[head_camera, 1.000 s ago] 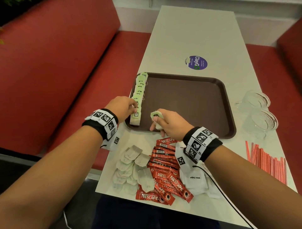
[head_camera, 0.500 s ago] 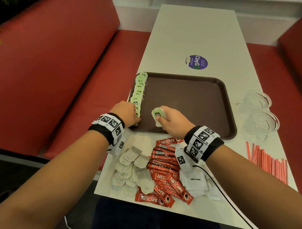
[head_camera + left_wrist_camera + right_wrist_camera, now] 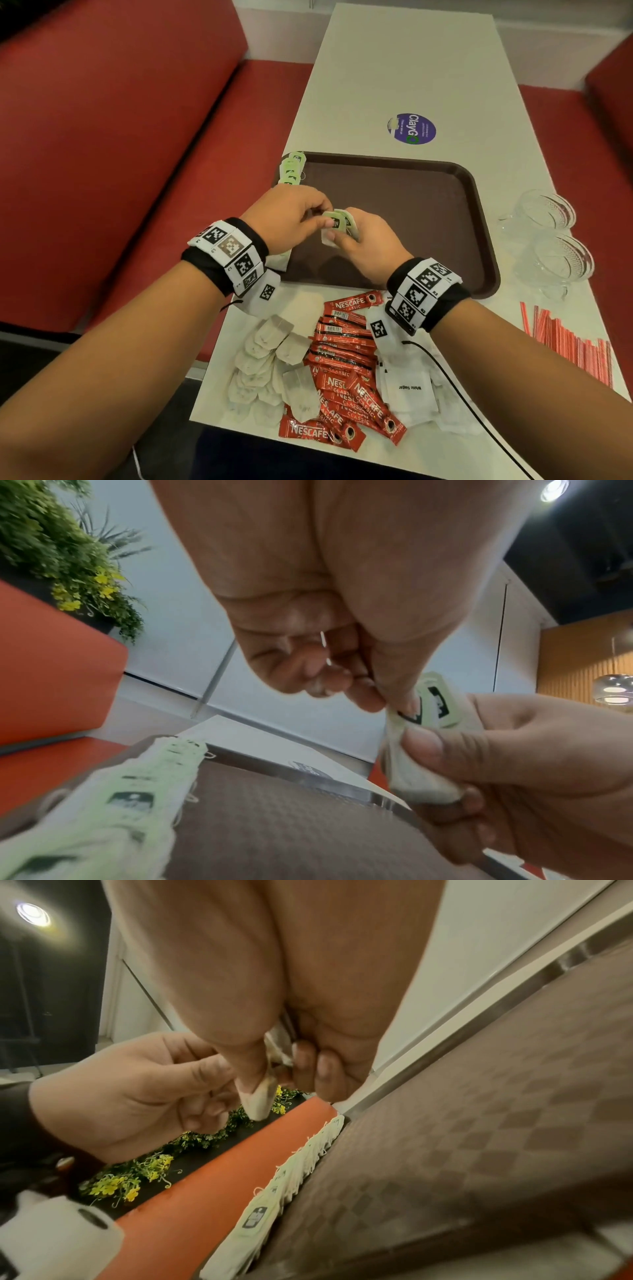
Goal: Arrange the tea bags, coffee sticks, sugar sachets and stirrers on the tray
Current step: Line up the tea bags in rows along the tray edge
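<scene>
Nearest me on the counter (image 3: 359, 68) lie loose tea bags (image 3: 270, 370) and Nescafé sticks (image 3: 346, 359), and beyond, over the brown tray (image 3: 428, 212), my left hand (image 3: 291, 219) and right hand (image 3: 363, 240) both pinch one green-tagged tea bag (image 3: 337, 224).

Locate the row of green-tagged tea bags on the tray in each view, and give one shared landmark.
Head: row of tea bags along the tray's far-left rim.
Left wrist: lower left, blurred.
Right wrist: lower centre, beside the red seat.
Shared landmark: the brown tray.
</scene>
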Demonstrator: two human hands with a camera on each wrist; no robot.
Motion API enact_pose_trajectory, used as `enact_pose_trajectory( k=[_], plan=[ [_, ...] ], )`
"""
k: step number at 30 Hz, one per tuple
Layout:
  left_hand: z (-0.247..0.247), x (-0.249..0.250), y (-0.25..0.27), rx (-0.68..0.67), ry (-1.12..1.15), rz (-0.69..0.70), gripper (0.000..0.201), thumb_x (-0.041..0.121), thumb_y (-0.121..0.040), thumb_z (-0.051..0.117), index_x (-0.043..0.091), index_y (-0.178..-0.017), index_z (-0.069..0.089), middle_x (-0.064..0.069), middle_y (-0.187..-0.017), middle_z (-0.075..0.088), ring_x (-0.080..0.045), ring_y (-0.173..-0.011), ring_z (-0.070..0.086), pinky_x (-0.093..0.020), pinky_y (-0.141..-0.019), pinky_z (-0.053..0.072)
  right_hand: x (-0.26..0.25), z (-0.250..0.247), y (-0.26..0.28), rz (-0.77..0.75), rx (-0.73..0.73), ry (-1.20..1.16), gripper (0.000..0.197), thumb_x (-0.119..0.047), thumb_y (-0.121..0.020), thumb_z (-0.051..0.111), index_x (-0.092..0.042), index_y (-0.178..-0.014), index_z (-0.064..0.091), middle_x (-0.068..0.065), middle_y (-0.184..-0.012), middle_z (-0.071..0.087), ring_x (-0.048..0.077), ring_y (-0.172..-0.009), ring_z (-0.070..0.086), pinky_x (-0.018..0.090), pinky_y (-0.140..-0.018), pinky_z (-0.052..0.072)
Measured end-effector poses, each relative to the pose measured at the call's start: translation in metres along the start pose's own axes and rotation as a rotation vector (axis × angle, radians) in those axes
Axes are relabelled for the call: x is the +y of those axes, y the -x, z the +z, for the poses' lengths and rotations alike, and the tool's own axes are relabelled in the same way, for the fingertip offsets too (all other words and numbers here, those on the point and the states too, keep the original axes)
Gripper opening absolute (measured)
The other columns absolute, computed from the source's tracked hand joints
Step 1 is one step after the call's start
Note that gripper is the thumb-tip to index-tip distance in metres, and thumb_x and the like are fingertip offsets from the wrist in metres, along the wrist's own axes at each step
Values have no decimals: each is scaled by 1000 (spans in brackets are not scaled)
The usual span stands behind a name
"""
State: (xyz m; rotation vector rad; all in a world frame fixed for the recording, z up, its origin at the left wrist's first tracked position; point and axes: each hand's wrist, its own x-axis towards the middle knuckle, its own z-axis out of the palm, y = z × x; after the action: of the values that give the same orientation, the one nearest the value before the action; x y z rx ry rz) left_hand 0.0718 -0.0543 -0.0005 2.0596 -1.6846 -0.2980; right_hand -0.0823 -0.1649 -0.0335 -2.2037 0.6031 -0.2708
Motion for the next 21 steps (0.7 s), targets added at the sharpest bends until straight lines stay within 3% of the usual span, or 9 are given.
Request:
enact_pose_trajectory(
  k=[4, 7, 9, 13, 16, 21],
  plan=[
    [-3, -1, -19, 28, 17, 19, 10, 30, -93, 65, 21, -95, 68, 10, -82, 60, -9, -71, 54, -26, -67, 43, 0, -3, -7, 34, 26, -54, 20, -31, -102, 54, -11, -104, 55, 5, -89, 63, 23, -79, 58, 44, -73, 49],
    [-19, -13, -43, 116, 50, -99, 9, 32, -91, 68, 26, -97, 71, 11, -82, 65, -2, -69, 55, -17, -68, 44, -1, -12, -10, 92, 20, -135, 19, -31, -105, 45, -12, -110, 49, 1, -82, 55, 17, -69, 50, 41, -67, 45],
    [-28, -28, -66, 141, -20, -186, 12, 35, -89, 71, 27, -98, 73, 11, -80, 65, -5, -71, 56, -22, -71, 46, 1, -16, -13, 138, 14, -190, 15, -25, -105, 45, -12, -114, 45, 3, -82, 51, 18, -70, 49, 47, -67, 47],
    [-30, -62, -111, 7, -169, -323, 22, 36, -88, 72, 23, -106, 73, 2, -96, 69, -15, -90, 61, -30, -81, 49, 12, -21, -19, 180, -13, -268, 5, -15, -100, 43, -13, -104, 42, 5, -79, 48, 22, -70, 44, 43, -66, 41],
    [-18, -81, -137, -113, -240, -382, 28, 36, -90, 69, 20, -113, 72, -4, -107, 70, -20, -92, 60, -31, -77, 46, 18, -24, -22, 178, -59, -218, 5, -16, -99, 43, -17, -97, 48, 1, -78, 51, 17, -69, 46, 40, -66, 39],
    [0, -102, -166, -179, -301, -439, 31, 36, -89, 71, 16, -112, 74, -4, -106, 70, -21, -91, 60, -32, -77, 49, 22, -26, -24, 139, -70, -118, 3, -17, -97, 54, -15, -98, 53, 2, -87, 62, 18, -76, 56, 41, -70, 48]
  ],
)
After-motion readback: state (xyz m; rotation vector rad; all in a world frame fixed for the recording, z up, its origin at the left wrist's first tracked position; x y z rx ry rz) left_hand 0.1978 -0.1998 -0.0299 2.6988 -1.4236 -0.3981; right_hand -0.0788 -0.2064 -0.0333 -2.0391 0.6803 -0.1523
